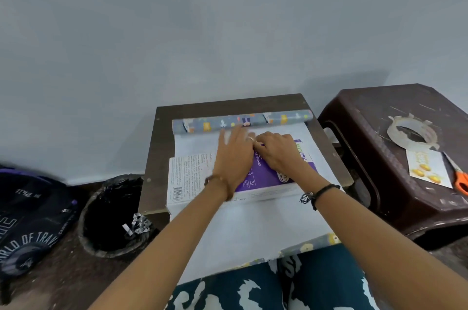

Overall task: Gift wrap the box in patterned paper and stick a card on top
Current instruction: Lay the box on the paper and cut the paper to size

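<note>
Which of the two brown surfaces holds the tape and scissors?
The plastic stool on the right holds the tape roll and scissors; the small table holds the box.

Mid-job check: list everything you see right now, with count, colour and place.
box: 1, white and purple, on the paper
wrapping paper: 1, blue patterned, part rolled at table's far edge, white side up
table: 1, dark brown, centre
stool: 1, dark brown, right
tape roll: 1, clear, on stool
card: 1, white with yellow, on stool
scissors: 1, orange handles, beside card
bin: 1, black, left of table
bag: 1, black, far left
left hand: flat on box
right hand: on box
</note>
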{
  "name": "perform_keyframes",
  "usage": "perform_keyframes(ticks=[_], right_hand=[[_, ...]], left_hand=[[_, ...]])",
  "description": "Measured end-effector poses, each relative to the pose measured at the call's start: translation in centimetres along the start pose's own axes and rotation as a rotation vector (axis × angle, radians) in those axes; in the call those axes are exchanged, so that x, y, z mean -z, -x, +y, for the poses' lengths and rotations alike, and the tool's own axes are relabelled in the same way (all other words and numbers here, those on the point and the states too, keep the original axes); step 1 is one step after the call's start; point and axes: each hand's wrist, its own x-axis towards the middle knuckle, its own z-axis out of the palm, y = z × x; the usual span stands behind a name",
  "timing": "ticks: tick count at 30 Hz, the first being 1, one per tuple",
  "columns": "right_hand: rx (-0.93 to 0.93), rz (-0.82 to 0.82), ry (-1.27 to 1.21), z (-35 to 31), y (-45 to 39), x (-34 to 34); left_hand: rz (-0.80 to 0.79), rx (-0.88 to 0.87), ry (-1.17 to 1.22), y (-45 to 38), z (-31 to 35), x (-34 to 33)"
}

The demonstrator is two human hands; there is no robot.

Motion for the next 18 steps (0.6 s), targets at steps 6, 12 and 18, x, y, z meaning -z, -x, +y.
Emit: perform_keyframes(ticks=[6, 12, 18], right_hand=[[-0.054, -0.023, 0.091, 0.1, -2.4, 0.7], [-0.054, 0.035, 0.000, 0.4, -4.0, 0.8], [0.080, 0.348, 0.034, -0.4, -3.1, 1.4]], left_hand=[[0.072, -0.102, -0.042, 0.4, 1.1, -0.1], [0.041, -0.232, 0.024, 4.4, 2.9, -1.7], [-0.125, -0.326, -0.037, 6.3, 1.3, -2.1]])
